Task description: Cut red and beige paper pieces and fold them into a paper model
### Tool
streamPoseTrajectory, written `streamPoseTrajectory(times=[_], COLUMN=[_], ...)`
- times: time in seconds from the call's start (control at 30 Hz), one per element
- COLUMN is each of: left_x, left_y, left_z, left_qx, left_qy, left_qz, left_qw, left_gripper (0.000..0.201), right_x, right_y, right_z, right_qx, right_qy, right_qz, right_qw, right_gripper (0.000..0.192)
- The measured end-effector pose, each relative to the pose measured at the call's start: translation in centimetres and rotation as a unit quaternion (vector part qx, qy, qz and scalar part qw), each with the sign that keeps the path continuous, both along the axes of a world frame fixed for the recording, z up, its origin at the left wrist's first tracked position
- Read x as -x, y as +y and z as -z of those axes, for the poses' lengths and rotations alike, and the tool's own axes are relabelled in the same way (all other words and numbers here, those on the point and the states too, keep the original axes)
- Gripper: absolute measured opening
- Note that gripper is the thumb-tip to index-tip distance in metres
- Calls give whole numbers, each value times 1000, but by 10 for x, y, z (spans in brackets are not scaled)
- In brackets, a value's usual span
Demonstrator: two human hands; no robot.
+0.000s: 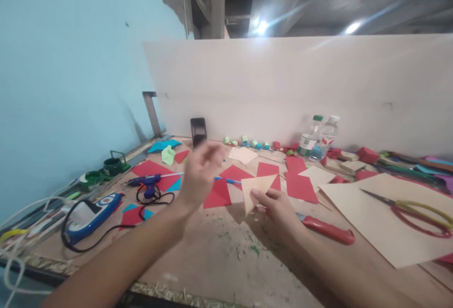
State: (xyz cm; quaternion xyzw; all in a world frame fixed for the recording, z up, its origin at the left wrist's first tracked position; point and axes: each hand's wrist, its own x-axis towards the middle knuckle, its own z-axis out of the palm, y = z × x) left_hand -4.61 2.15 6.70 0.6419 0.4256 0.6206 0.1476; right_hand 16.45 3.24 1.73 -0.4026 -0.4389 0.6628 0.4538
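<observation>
The right hand (279, 209) pinches a beige paper triangle (257, 190) by its lower edge, just above the table (219, 256). The left hand (200, 176) hovers beside it, blurred, fingers loosely curled, holding nothing. Red-handled knife (327, 230) lies just right of the rt wrist; blue glue gun (150, 183) & red paper sheets (300, 186) further out.
</observation>
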Motion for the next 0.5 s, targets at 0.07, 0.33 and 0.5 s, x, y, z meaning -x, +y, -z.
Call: streamPoseTrajectory(times=[0.07, 0.33, 0.5], left_x=[-9, -24, -22], left_y=[5, 7, 7], left_z=[12, 49, 49], left_qx=[77, 281, 315], left_qy=[2, -14, -25], left_qz=[51, 172, 214], left_qw=[996, 944, 924], left_gripper=[29, 34, 33], right_x=[-1, 0, 0], right_y=[-1, 4, 2], right_z=[-1, 2, 3], right_qx=[-5, -22, -39], right_qy=[-4, -28, -47], right_qz=[-8, -36, -74], right_qw=[1000, 999, 995], right_gripper=[42, 53, 51])
